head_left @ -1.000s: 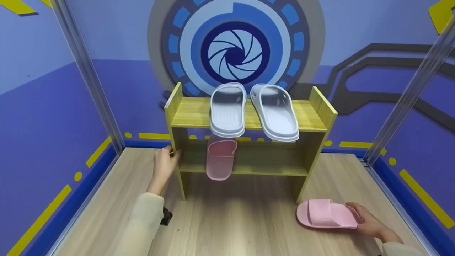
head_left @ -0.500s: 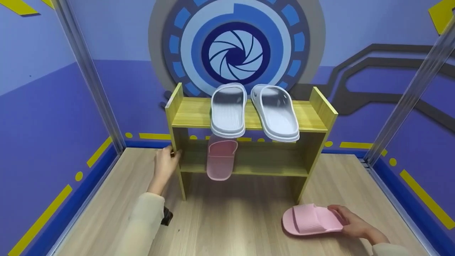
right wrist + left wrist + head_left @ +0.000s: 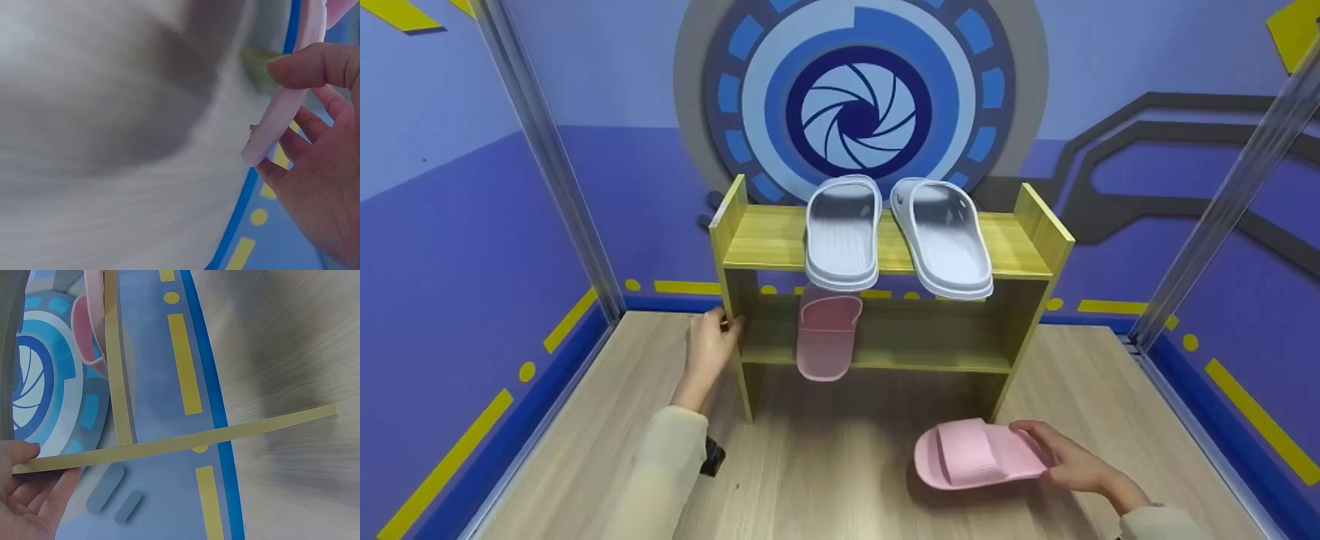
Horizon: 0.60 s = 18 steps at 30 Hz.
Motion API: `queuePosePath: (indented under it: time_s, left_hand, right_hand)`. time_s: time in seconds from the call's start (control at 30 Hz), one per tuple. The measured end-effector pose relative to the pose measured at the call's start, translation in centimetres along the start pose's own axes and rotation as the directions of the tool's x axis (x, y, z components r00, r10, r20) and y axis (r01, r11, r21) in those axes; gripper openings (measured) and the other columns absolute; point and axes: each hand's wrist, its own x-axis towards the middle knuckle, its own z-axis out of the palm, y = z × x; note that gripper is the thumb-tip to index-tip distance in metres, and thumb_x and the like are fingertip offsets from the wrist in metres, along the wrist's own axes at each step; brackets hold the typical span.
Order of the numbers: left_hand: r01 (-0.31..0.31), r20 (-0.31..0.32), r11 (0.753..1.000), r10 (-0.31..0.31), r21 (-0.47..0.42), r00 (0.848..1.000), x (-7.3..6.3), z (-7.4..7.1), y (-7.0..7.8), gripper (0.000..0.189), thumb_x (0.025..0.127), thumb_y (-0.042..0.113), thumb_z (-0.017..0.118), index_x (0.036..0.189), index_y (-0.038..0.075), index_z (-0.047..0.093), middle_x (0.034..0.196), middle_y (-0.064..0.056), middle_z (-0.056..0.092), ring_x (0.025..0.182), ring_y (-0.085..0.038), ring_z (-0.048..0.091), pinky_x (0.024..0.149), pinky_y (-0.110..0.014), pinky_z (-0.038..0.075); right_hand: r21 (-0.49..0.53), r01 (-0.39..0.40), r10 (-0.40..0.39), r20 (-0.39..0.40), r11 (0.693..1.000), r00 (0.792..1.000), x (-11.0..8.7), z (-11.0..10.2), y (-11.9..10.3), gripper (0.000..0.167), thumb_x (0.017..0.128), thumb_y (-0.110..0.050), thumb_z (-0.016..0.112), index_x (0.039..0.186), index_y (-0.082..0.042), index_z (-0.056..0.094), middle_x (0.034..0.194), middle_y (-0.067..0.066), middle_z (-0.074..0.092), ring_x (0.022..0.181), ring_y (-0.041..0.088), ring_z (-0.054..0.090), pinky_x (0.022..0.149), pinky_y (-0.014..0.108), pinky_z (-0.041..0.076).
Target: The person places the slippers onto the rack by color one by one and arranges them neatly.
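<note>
My right hand (image 3: 1072, 459) grips a pink slipper (image 3: 971, 454) by its heel end, the toe pointing left, in front of the rack's right leg. In the right wrist view the thumb and fingers (image 3: 309, 135) pinch the slipper's sole (image 3: 281, 115) from both sides. My left hand (image 3: 710, 349) holds the left side panel of the wooden shoe rack (image 3: 877, 360); in the left wrist view the thumb and fingers straddle the panel's edge (image 3: 140, 449). The other pink slipper (image 3: 826, 341) sits on the lower shelf, left of its middle, its far end hidden under the upper shelf.
Two pale grey slippers, one left (image 3: 842, 240) and one right (image 3: 950, 244), stand on the rack's upper shelf, heels overhanging its front edge. Blue-purple walls with metal corner posts (image 3: 547, 150) enclose the wood-grain floor (image 3: 825, 480) on three sides.
My right hand has carried the pink slipper left across the front, and a shadow now shows below it. The left hand, the rack and the other slippers have stayed in place.
</note>
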Motion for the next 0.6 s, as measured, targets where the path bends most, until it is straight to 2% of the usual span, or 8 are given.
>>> queuePosePath:
  time_s: [0.17, 0.4, 0.6]
  left_hand:
    - [0.023, 0.009, 1.0, -0.023, -0.011, 1.0, 0.0, 0.0, 0.0, 0.019, 0.083, 0.011, 0.058, 0.084, -0.007, 0.06, 0.085, -0.022, 0.062, 0.077, -0.032, 0.061, 0.062, -0.041, 0.049]
    - [0.016, 0.011, 1.0, -0.016, -0.006, 1.0, 0.0, 0.0, 0.0, 0.019, 0.084, 0.011, 0.058, 0.083, -0.008, 0.06, 0.085, -0.023, 0.062, 0.077, -0.033, 0.061, 0.062, -0.041, 0.048]
    - [0.006, 0.01, 1.0, -0.006, -0.012, 1.0, 0.1, 0.0, 0.0, 0.018, 0.083, 0.01, 0.059, 0.083, -0.009, 0.06, 0.084, -0.024, 0.062, 0.076, -0.033, 0.061, 0.062, -0.041, 0.049]
  right_hand:
    - [0.001, 0.009, -0.009, -0.011, 1.0, 1.0, 1.2, 0.2, -2.0, 0.067, 0.067, -0.008, 0.067, 0.127, -0.001, 0.037, 0.126, 0.014, 0.041, 0.117, 0.032, 0.033, 0.092, 0.011, 0.015]
    - [-0.043, -0.002, -0.001, -0.056, 0.999, 0.998, 2.7, 0.0, -5.2, 0.073, 0.064, -0.01, 0.071, 0.129, -0.01, 0.037, 0.128, 0.004, 0.039, 0.118, 0.028, 0.033, 0.097, 0.026, 0.02]
    - [0.006, 0.092, -0.091, -0.12, 0.996, 0.989, 3.8, -0.4, -6.8, 0.076, 0.063, 0.0, 0.072, 0.13, -0.007, 0.036, 0.128, 0.007, 0.038, 0.115, 0.026, 0.033, 0.093, 0.014, 0.019]
